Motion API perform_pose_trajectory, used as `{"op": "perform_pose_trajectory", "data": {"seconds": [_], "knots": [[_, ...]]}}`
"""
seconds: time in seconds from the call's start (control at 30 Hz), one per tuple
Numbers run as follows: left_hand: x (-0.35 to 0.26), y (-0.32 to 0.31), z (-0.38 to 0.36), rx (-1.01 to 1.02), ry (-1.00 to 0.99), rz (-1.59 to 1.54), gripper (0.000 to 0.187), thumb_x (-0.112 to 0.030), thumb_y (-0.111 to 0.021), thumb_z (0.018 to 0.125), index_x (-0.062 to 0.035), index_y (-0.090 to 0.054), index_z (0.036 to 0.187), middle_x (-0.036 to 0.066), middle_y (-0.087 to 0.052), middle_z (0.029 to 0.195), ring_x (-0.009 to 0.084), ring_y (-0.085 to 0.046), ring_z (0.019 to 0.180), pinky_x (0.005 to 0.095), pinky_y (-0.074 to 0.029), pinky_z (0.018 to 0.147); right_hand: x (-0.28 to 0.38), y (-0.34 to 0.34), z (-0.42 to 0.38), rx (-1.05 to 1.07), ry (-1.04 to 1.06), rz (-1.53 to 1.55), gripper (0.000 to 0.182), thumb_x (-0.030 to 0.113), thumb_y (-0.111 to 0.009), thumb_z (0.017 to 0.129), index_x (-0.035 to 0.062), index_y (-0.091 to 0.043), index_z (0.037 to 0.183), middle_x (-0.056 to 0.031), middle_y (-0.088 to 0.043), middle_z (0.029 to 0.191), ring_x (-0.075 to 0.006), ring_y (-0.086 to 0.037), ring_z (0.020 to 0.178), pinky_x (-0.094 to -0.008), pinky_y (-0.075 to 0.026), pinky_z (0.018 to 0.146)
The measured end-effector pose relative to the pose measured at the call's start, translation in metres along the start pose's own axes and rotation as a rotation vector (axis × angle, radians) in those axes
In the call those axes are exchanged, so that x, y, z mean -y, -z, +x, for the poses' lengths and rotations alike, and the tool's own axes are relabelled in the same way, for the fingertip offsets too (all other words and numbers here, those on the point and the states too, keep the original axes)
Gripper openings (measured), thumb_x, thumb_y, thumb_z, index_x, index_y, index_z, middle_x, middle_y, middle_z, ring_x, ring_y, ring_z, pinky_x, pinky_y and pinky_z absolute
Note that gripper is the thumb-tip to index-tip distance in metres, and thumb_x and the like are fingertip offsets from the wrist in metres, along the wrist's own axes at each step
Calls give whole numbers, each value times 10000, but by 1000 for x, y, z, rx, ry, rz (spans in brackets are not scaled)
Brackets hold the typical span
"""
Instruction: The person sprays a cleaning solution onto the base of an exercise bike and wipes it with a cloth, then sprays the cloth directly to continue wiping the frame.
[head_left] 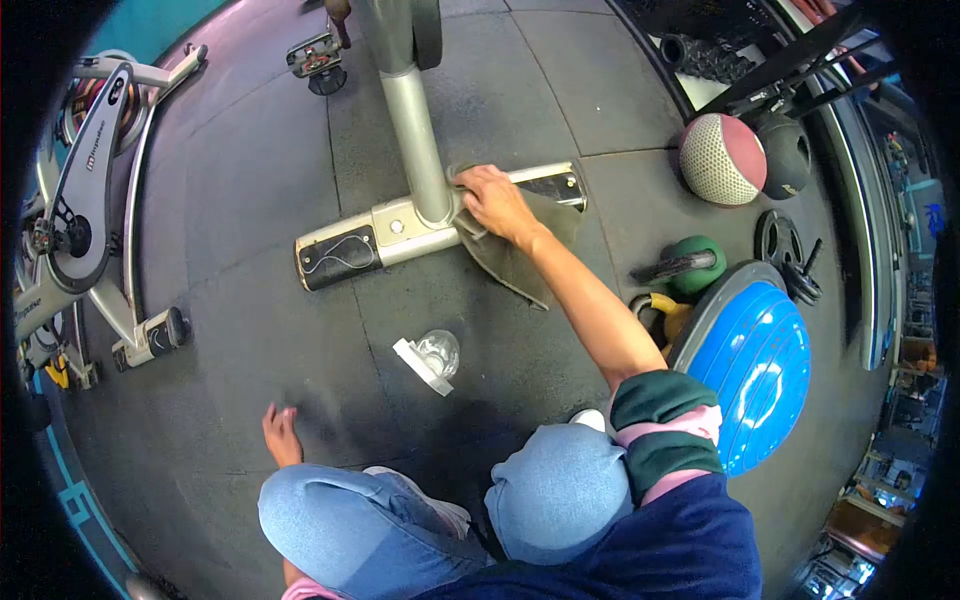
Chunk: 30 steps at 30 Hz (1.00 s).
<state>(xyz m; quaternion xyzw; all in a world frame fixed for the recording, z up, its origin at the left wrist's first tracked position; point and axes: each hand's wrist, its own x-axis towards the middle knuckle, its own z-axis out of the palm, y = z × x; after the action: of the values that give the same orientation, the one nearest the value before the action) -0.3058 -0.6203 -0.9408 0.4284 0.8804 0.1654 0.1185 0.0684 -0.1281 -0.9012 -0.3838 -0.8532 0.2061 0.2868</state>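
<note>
My right hand (497, 205) is closed on a grey-green cloth (520, 245) and presses it to the silver base bar (410, 230) of an exercise bike, just right of its upright post (415, 140). The cloth hangs over the bar's near side onto the floor. My left hand (282, 436) hovers beside my left knee, holding nothing, its fingers apart. Between my knees and the bar stands a clear plastic bottle (437, 352) with a long white top, which looks like a spray head. Neither hand touches it.
Close on my right are a blue half-ball balance trainer (752, 365), a green kettlebell (697, 262) and a yellow-handled one (668, 308). Weight plates (778, 240) and a pink-and-white ball (722, 160) lie beyond. Another exercise bike (90, 190) stands at left. A pedal (316, 58) juts out ahead.
</note>
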Motion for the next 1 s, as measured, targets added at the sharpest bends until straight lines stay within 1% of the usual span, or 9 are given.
{"op": "perform_pose_trajectory", "data": {"seconds": [0.03,0.13,0.3,0.4,0.5,0.57,0.67,0.73,1.0], "knots": [[-51,18,25,116,33,8,197,-138,-601,909,-44,-668,1069,155,-540,1305,369,-470,1216,436,-337,1067,-8,9,-4,-6,56,-73,261,161,-545,808,51,-662,1013,-139,-652,1062,-322,-560,1071,-434,-431,949],[-116,29,83,120,-125,65,382,-90,-630,863,-64,-560,1238,150,-495,1371,361,-433,1272,441,-349,1064,-60,45,-19,-25,-138,-208,310,232,-555,818,61,-644,1061,-126,-636,1149,-307,-568,1098,-440,-414,975],[-187,48,159,143,-324,123,584,-123,-660,851,-80,-415,1380,158,-387,1459,348,-381,1327,437,-335,1085,-92,80,-57,-175,-426,-147,359,142,-513,886,15,-550,1220,-179,-546,1289,-348,-470,1239,-490,-299,1089],[-218,40,186,166,-425,170,629,-213,-675,852,-87,-398,1403,159,-320,1502,338,-333,1367,433,-320,1100,-80,47,-77,-315,-284,-230,394,139,-479,941,0,-491,1309,-215,-466,1370,-434,-355,1319,-488,-252,1126],[-239,20,205,216,-503,232,710,-326,-660,862,-112,-333,1454,150,-244,1543,326,-260,1410,443,-298,1115,-33,29,-77,-230,-85,-105,362,33,-496,854,-9,-529,1212,-217,-511,1301,-449,-393,1280,-508,-302,1086],[-254,12,210,256,-528,268,754,-386,-640,871,-129,-285,1484,141,-204,1562,318,-216,1432,455,-283,1124,-4,7,-83,-122,127,-70,410,37,-537,847,20,-517,1256,-182,-502,1327,-401,-390,1307,-483,-298,1110],[-274,5,208,402,-500,415,810,-469,-556,906,-148,-146,1525,89,-133,1588,277,-147,1458,515,-242,1135,5,19,-82,21,108,-130,497,70,-583,841,49,-476,1326,-110,-452,1403,-329,-350,1358,-434,-284,1139],[-269,2,209,432,-488,433,804,-436,-574,903,-148,-153,1524,91,-140,1587,274,-161,1455,511,-251,1132,-15,41,-81,102,152,-185,535,96,-597,840,66,-452,1354,-89,-436,1425,-303,-336,1373,-416,-268,1156],[-253,-4,206,315,-637,343,761,-192,-649,860,-96,-238,1493,136,-248,1546,301,-288,1405,424,-334,1108,-57,45,-82,-243,-205,-205,458,43,-525,863,17,-475,1318,-153,-488,1359,-365,-348,1349,-475,-251,1141]]}}
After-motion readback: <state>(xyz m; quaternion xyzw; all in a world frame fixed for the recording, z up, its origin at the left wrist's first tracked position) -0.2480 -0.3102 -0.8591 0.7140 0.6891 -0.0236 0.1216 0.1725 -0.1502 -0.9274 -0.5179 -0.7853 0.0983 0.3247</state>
